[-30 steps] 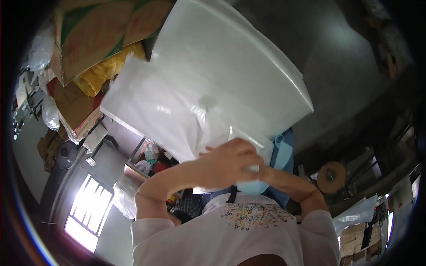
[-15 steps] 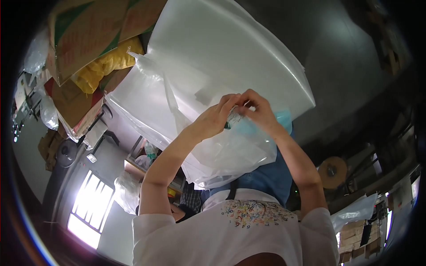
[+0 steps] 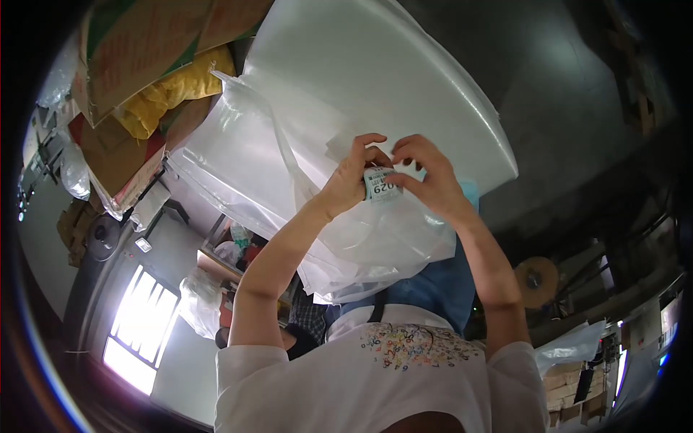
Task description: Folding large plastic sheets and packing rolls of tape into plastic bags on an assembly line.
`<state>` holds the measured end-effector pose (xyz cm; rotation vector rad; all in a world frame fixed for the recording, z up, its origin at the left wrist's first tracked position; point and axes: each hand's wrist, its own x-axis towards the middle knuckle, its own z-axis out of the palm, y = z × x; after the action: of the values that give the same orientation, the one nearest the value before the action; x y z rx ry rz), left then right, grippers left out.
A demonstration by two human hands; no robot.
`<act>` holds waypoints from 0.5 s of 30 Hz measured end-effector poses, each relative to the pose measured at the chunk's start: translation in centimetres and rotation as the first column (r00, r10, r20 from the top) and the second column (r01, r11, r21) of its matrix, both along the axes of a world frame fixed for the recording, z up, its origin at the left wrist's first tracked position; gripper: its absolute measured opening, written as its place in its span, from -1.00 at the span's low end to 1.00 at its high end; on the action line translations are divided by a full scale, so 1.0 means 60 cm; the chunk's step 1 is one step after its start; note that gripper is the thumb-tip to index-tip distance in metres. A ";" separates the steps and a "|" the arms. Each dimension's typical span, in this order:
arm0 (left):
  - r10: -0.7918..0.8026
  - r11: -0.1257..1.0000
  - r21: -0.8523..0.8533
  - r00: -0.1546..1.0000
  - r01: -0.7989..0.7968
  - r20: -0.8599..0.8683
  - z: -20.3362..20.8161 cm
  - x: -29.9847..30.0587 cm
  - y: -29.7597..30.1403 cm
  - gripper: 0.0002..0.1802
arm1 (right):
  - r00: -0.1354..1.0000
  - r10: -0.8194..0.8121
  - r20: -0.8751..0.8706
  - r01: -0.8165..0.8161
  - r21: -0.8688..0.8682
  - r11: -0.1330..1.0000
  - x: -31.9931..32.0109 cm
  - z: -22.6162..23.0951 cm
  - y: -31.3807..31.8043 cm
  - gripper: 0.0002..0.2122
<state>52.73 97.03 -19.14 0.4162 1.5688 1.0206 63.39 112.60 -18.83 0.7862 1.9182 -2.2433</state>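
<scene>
Above a large sheet of clear plastic film (image 3: 346, 86), both of my hands are raised in the middle of the view. My left hand (image 3: 351, 179) is closed on a white printed label (image 3: 382, 189) with a green edge. The label looks curved, but whether it sits on a roll cannot be made out. My right hand (image 3: 433, 179) is just right of it, thumb and fingers apart, the thumb tip at the label's edge. Loose clear plastic (image 3: 382, 242) hangs below my hands, in front of my blue trousers. A light blue patch (image 3: 471, 193) shows beside my right wrist.
Cardboard boxes (image 3: 141, 54) and a yellow sack (image 3: 170, 94) stand at the far left. A black fan (image 3: 105, 237) and a bright barred window (image 3: 143, 328) are on the left. A person in a checked garment (image 3: 307, 317) is partly hidden behind my left arm. A brown roll (image 3: 538, 280) lies right.
My right hand has moved off my left, and its fingers have spread. The label's printed face has turned into view. My left hand keeps hold of it.
</scene>
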 end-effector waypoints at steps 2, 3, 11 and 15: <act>-0.039 0.999 0.022 0.998 0.040 -0.055 0.004 0.001 0.004 -0.38 | 0.997 0.078 -0.027 -0.077 0.030 0.997 0.001 -0.005 -0.008 -0.85; -0.029 1.000 -0.005 0.998 0.029 -0.056 0.005 0.001 0.003 -0.37 | 0.987 0.154 -0.054 -0.151 0.061 0.987 0.002 -0.007 -0.012 -0.83; 0.102 0.993 -0.070 0.993 -0.098 0.064 -0.001 0.000 0.005 -0.41 | 0.958 0.237 -0.159 -0.140 0.462 0.876 0.000 -0.020 -0.023 -0.83; 0.052 0.996 -0.067 0.999 -0.051 0.013 0.003 -0.001 0.008 -0.41 | 0.957 0.232 -0.172 -0.122 0.490 0.863 0.003 -0.023 -0.025 -0.83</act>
<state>52.68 97.51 -18.97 0.3232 1.6027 1.0058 63.54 111.10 -20.19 0.3707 2.5842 -1.8343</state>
